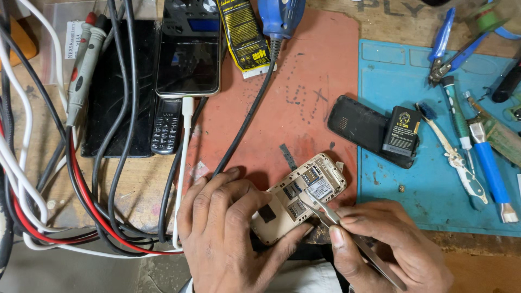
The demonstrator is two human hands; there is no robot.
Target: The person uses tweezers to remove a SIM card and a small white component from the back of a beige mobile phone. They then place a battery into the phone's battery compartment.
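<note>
On your workbench, a red mat point(304, 97) covers the middle and a blue mat point(412, 201) lies along the right edge. On the blue mat's left edge you have a black back cover point(358, 127) with a black battery point(401, 131) resting on it. Right of these lie a toothbrush point(453, 157), a blue-handled brush point(491, 168) and blue-handled cutters point(442, 51). At the bench's far edge sit a smartphone point(188, 65) on a white cable point(182, 179), a small black keypad phone point(165, 126), a yellow-and-black tube point(243, 35) and a blue soldering iron point(279, 16). Tangled black, white and red cables point(81, 206) crowd the left edge beside grey multimeter probes point(84, 65).
</note>
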